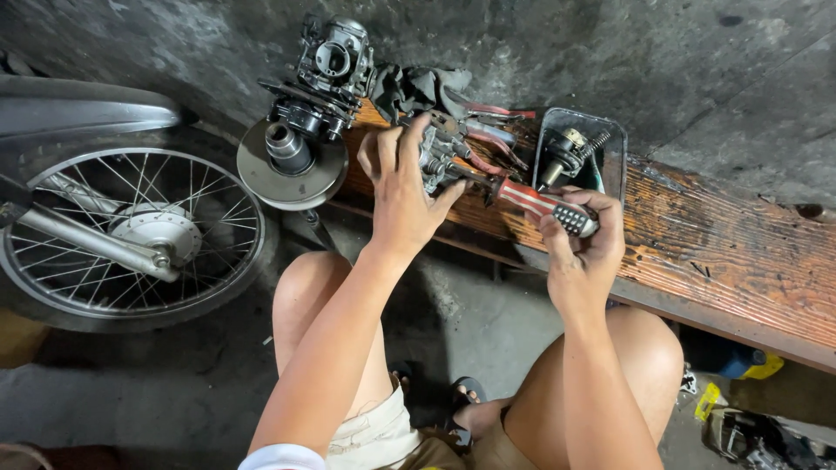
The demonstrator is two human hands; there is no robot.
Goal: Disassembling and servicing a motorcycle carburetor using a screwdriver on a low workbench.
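My left hand (402, 187) grips a small grey metal engine part (435, 157), likely a carburetor, resting on a worn wooden bench (714, 244). My right hand (585, 239) is closed around the red, white and black handle of a screwdriver (542, 204). Its shaft points left into the metal part. My bare knees show below both arms.
A larger carburetor (335, 59) and a round metal disc assembly (292, 161) sit at the bench's left end. Pliers with red handles (488, 130) and a dark rag (418, 87) lie behind. A small tray (582, 152) holds a spring part. A spoked motorcycle wheel (131, 231) stands left.
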